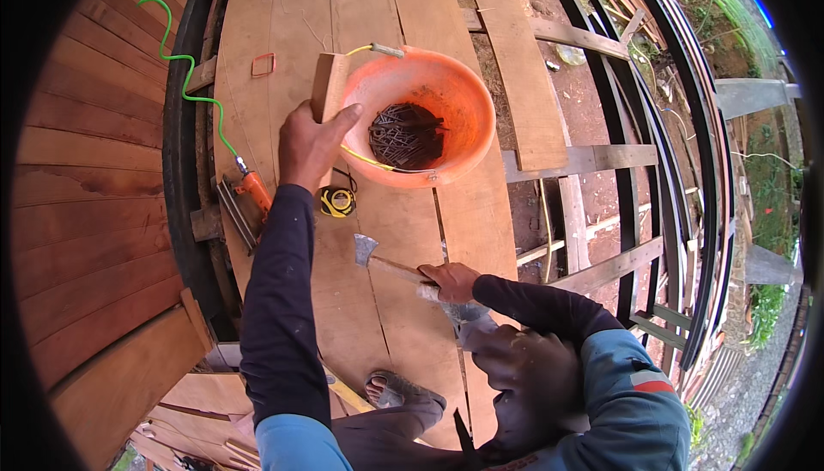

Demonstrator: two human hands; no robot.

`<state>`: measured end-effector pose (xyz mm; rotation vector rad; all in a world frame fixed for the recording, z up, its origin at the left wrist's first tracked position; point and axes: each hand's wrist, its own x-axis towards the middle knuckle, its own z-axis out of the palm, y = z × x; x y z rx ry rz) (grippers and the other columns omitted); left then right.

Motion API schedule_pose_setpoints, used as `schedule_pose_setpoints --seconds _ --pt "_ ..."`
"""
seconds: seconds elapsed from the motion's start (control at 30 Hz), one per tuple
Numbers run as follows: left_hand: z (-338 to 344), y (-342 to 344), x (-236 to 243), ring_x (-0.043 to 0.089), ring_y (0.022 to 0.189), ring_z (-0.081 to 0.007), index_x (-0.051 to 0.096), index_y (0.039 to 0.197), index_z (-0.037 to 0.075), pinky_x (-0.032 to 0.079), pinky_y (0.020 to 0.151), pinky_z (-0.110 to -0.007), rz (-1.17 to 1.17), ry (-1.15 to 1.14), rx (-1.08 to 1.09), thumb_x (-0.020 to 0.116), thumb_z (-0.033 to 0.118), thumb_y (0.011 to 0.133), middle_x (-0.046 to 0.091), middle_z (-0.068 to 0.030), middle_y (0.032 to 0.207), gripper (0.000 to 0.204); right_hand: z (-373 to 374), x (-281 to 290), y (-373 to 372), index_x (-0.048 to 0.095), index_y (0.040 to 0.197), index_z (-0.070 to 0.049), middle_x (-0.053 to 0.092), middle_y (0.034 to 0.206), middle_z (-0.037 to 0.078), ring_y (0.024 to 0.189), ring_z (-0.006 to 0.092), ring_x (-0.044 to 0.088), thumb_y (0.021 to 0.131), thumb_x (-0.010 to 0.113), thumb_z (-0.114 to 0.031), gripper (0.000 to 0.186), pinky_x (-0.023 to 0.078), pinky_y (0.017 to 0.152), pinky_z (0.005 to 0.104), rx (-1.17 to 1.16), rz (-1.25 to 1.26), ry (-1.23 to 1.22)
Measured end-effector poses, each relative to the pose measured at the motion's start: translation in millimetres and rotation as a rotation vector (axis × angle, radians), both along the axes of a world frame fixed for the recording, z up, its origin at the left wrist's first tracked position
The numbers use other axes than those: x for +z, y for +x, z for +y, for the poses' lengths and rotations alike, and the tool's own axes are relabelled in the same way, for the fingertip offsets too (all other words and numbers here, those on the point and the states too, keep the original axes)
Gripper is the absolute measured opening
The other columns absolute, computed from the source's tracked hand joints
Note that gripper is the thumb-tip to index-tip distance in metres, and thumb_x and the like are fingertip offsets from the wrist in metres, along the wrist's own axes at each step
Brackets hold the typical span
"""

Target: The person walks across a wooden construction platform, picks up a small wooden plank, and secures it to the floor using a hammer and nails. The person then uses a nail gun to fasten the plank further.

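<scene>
My left hand [311, 147] is closed around a short wooden block [330, 83], right beside an orange bucket [470, 119]. Its thumb lies along the block near the bucket's rim. Many loose dark nails [396, 132] lie in the bottom of the bucket, whose wire handle has a grey grip. Lower down, my right hand [452, 283] grips the wooden handle of a small hatchet [390, 267]; the blade points left, over the planks. A yellow and black tape measure [337, 202] sits just below my left hand, near the bucket.
Wide planks [360, 299] form the floor. At left, an orange air tool [255, 190] hangs on a green coiled hose [190, 63] beside a wooden wall [94, 162]. Open joists [601, 158] show red soil beneath at right. My sandalled foot [403, 389] rests on the planks.
</scene>
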<state>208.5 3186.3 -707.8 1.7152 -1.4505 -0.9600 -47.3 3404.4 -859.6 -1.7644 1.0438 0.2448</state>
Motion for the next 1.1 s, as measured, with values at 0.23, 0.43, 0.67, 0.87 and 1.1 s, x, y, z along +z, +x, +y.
schedule_pose_setpoints --seconds 0.23,0.43,0.67,0.87,1.1 --pt "7 -2 1 0.064 0.09 -0.0388 0.062 0.094 -0.006 0.05 0.081 -0.044 -0.208 -0.273 0.13 0.079 0.037 0.075 0.064 -0.0235 0.094 0.05 33 -29 -11 0.054 0.118 -0.002 0.066 0.099 0.024 0.091 0.0416 0.064 0.09 0.061 -0.035 0.044 0.05 0.075 0.0479 -0.204 -0.222 -0.193" --pt "18 0 -44 0.061 0.094 -0.0413 0.058 0.095 -0.006 0.049 0.081 -0.046 -0.557 -0.233 -0.002 0.077 0.032 0.074 0.062 -0.0235 0.097 0.047 38 -42 -21 0.057 0.118 -0.003 0.067 0.1 0.018 0.094 0.0378 0.065 0.088 0.064 -0.026 0.039 0.052 0.078 0.0436 -0.355 -0.234 -0.282" --pt "59 23 -113 0.068 0.082 -0.0322 0.053 0.103 -0.004 0.052 0.072 -0.039 -0.123 -0.052 0.014 0.077 0.037 0.081 0.066 -0.0205 0.091 0.052 -41 5 -48 0.065 0.107 -0.001 0.067 0.098 0.016 0.093 0.0345 0.065 0.085 0.067 -0.018 0.028 0.052 0.079 0.0408 -0.372 -0.164 -0.419" --pt "100 41 -96 0.062 0.077 -0.0133 0.054 0.104 -0.002 0.051 0.068 -0.03 0.295 -0.059 0.096 0.079 0.024 0.083 0.064 -0.0071 0.087 0.042 -127 111 -20 0.066 0.105 0.0 0.067 0.095 0.012 0.092 0.0204 0.066 0.092 0.066 -0.024 0.027 0.052 0.08 0.0314 -0.394 -0.589 -0.28" --pt "207 115 -132 0.066 0.095 -0.0328 0.051 0.117 0.001 0.051 0.085 -0.039 0.022 0.139 0.098 0.073 0.021 0.077 0.065 -0.0185 0.103 0.049 -274 34 48 0.07 0.103 -0.003 0.068 0.102 0.024 0.101 0.0355 0.065 0.088 0.055 -0.029 0.034 0.047 0.09 0.0456 0.03 0.192 -0.444"
